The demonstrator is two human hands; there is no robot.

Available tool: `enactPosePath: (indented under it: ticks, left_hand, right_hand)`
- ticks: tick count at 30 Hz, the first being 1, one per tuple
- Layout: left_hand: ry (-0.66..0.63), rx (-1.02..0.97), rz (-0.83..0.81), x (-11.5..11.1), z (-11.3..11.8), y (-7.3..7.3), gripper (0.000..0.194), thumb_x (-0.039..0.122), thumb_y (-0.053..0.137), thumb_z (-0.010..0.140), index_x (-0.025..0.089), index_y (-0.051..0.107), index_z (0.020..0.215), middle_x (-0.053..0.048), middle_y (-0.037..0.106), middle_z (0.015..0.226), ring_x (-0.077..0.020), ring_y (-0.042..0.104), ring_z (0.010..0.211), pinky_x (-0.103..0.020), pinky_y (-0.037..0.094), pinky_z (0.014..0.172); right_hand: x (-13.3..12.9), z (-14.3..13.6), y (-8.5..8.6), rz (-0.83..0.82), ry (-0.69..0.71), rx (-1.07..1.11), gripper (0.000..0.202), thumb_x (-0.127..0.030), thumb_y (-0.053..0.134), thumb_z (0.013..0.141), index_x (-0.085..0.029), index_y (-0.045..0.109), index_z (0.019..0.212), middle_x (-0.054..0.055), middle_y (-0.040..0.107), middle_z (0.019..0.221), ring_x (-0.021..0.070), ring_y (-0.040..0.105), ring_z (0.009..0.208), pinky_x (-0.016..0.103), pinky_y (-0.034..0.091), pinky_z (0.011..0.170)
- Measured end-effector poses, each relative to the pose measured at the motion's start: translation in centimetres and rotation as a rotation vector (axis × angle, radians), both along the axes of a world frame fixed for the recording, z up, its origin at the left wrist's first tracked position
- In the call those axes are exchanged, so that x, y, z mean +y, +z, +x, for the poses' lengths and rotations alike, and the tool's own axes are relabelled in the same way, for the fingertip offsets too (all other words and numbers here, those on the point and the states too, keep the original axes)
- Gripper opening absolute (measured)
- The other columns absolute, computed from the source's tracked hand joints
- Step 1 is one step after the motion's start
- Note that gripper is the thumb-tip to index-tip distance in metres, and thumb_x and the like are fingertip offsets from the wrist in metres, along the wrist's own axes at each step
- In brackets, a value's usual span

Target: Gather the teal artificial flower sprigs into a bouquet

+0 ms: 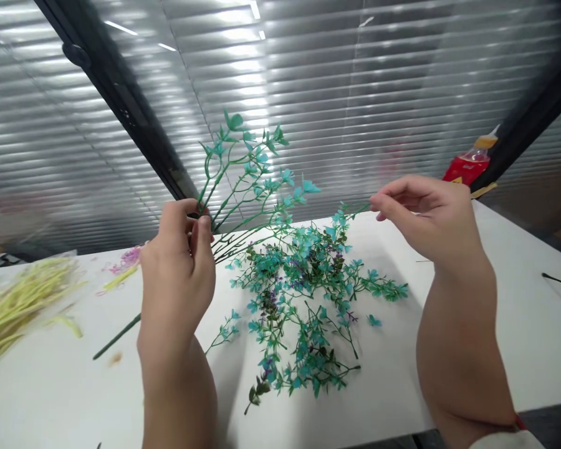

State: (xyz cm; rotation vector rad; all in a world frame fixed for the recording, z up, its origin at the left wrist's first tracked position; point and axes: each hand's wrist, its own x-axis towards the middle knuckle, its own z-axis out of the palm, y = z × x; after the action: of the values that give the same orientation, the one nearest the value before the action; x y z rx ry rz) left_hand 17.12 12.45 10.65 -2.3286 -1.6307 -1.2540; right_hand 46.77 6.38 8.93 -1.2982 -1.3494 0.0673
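My left hand is closed around the green stems of an artificial flower bunch, whose branches carry small teal blossoms and fan out up and to the right. A thick green stem comes out below that hand, toward the lower left. At the right, my right hand pinches the thin end of a teal-flowered sprig between thumb and fingertips. The sprig's other end overlaps the foliage, so I cannot tell whether it is joined to anything. Beneath both hands lies a loose pile of teal and purple artificial sprigs.
Yellow strands in clear wrapping lie on the white table at the left, near a pink tangle. A red-labelled bottle with a yellow cap stands back right. Window blinds rise behind the table.
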Motion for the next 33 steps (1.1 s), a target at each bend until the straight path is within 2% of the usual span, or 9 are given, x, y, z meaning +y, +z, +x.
enactPosePath:
  ticks: [6, 11, 14, 18, 22, 24, 28, 30, 33]
  left_hand:
    - [-0.17, -0.251, -0.213, 0.2, 0.1, -0.5, 0.013, 0.039, 0.045, 0.1, 0.027, 0.05, 0.104, 0.0, 0.053, 0.074, -0.0136, 0.052, 0.06, -0.026, 0.036, 0.048]
    - [-0.296, -0.407, -0.272, 0.2, 0.5, -0.7, 0.014, 0.036, 0.048, 0.099, 0.028, 0.051, 0.111, -0.001, 0.05, 0.081, -0.0119, 0.051, 0.066, -0.022, 0.046, 0.054]
    - [-0.343, -0.513, -0.34, 0.1, 0.8, -0.7, 0.023, 0.029, 0.051, 0.095, 0.03, 0.051, 0.118, -0.001, 0.048, 0.085, -0.0119, 0.051, 0.07, -0.022, 0.047, 0.058]
    - [-0.478, -0.696, -0.402, 0.0, 1.2, -0.4, 0.04, 0.013, 0.055, 0.08, 0.027, 0.052, 0.117, -0.003, 0.048, 0.093, -0.0124, 0.051, 0.076, -0.024, 0.047, 0.063]
    - [-0.493, -0.792, -0.379, 0.0, 1.6, -0.3, 0.047, 0.01, 0.06, 0.075, 0.028, 0.052, 0.118, -0.002, 0.051, 0.092, -0.0129, 0.051, 0.078, -0.025, 0.046, 0.066]
    - [-0.515, -0.87, -0.344, 0.2, 1.8, -0.6, 0.048, 0.009, 0.066, 0.074, 0.027, 0.056, 0.117, -0.001, 0.053, 0.093, -0.0125, 0.052, 0.08, -0.024, 0.046, 0.069]
    - [-0.587, -0.982, -0.311, 0.5, 2.0, -1.1, 0.046, 0.011, 0.075, 0.073, 0.026, 0.062, 0.115, -0.001, 0.056, 0.097, -0.0112, 0.054, 0.084, -0.022, 0.048, 0.076]
    - [-0.601, -0.998, -0.328, 0.4, 2.0, -1.1, 0.045, 0.013, 0.076, 0.074, 0.025, 0.063, 0.116, -0.001, 0.056, 0.098, -0.0106, 0.055, 0.083, -0.021, 0.05, 0.078]
    - [-0.589, -0.987, -0.382, 0.2, 2.1, -1.1, 0.04, 0.016, 0.074, 0.079, 0.025, 0.064, 0.116, -0.001, 0.055, 0.096, -0.0102, 0.057, 0.081, -0.022, 0.052, 0.079]
  right_hand:
    - [0.6, -0.9, 0.2, 0.249, -0.073, 0.207, 0.007, -0.026, 0.073, 0.085, -0.022, 0.073, 0.078, -0.001, 0.06, 0.065, 0.0107, 0.051, 0.051, 0.03, 0.043, 0.048]
    - [1.2, -1.5, 0.3, 0.327, -0.083, 0.462, 0.005, -0.022, 0.076, 0.08, -0.018, 0.078, 0.083, 0.001, 0.068, 0.069, 0.009, 0.055, 0.045, 0.027, 0.046, 0.043]
    - [1.2, -1.6, 0.4, 0.332, -0.061, 0.607, 0.009, -0.022, 0.077, 0.078, -0.018, 0.078, 0.086, 0.002, 0.07, 0.076, 0.008, 0.055, 0.047, 0.026, 0.045, 0.042]
    - [0.8, -1.6, 0.7, 0.318, 0.026, 0.827, 0.013, -0.021, 0.074, 0.078, -0.021, 0.075, 0.091, 0.002, 0.071, 0.087, 0.0075, 0.054, 0.054, 0.023, 0.044, 0.044]
    - [0.6, -1.7, 1.1, 0.3, 0.087, 1.075, 0.018, -0.026, 0.074, 0.081, -0.028, 0.072, 0.099, -0.001, 0.067, 0.122, 0.0027, 0.051, 0.057, 0.02, 0.043, 0.048]
    - [0.6, -1.8, 1.4, 0.294, 0.128, 1.182, 0.019, -0.031, 0.077, 0.08, -0.029, 0.072, 0.098, -0.004, 0.064, 0.132, 0.0011, 0.048, 0.056, 0.019, 0.042, 0.047]
    - [0.4, -2.2, 1.5, 0.221, 0.239, 1.269, 0.018, -0.031, 0.083, 0.075, -0.034, 0.074, 0.091, -0.009, 0.071, 0.112, 0.0033, 0.048, 0.054, 0.024, 0.042, 0.044]
    - [0.3, -2.4, 1.4, 0.163, 0.295, 1.223, 0.011, -0.034, 0.079, 0.08, -0.036, 0.074, 0.09, -0.012, 0.071, 0.106, 0.0038, 0.048, 0.052, 0.026, 0.041, 0.045]
    - [0.1, -2.7, 1.1, 0.1, 0.342, 1.134, 0.003, -0.038, 0.071, 0.087, -0.04, 0.073, 0.089, -0.014, 0.07, 0.112, 0.0043, 0.048, 0.051, 0.028, 0.04, 0.046]
